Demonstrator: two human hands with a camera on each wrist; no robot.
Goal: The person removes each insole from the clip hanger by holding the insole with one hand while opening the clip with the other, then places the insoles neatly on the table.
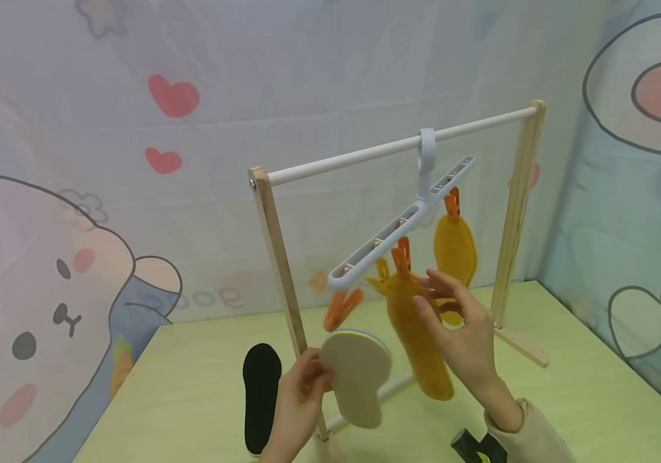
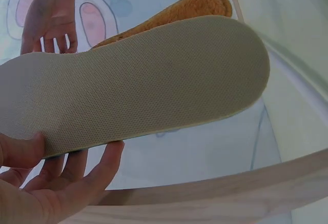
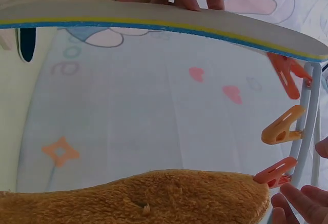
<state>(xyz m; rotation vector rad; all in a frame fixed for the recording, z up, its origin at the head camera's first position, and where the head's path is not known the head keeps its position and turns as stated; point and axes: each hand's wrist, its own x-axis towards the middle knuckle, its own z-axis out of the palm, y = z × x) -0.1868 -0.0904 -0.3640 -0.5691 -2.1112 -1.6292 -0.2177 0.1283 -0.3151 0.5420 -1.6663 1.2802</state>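
My left hand (image 1: pixel 300 393) grips a beige insole (image 1: pixel 358 373) by its edge, thumb on one face and fingers on the other. Blue and yellow layers show along that insole's rim in the right wrist view. A fuzzy orange-brown insole (image 1: pixel 417 341) hangs from an orange clip (image 1: pixel 402 257) on the white hanger (image 1: pixel 377 247). Beside its upper end is my right hand (image 1: pixel 466 325), fingers apart and loosely bent, holding nothing; whether a fingertip touches the insole I cannot tell. Nearer the hanger's front end hang a yellow-orange clip (image 3: pixel 283 125) and another orange clip (image 1: pixel 342 310).
The hanger hooks over the white rod of a wooden rack (image 1: pixel 277 251). Farther back hangs a second orange-brown insole (image 1: pixel 454 251). A black insole (image 1: pixel 262 399) lies on the table (image 1: pixel 191 386) at left. A dark object (image 1: pixel 478 447) is at the front edge.
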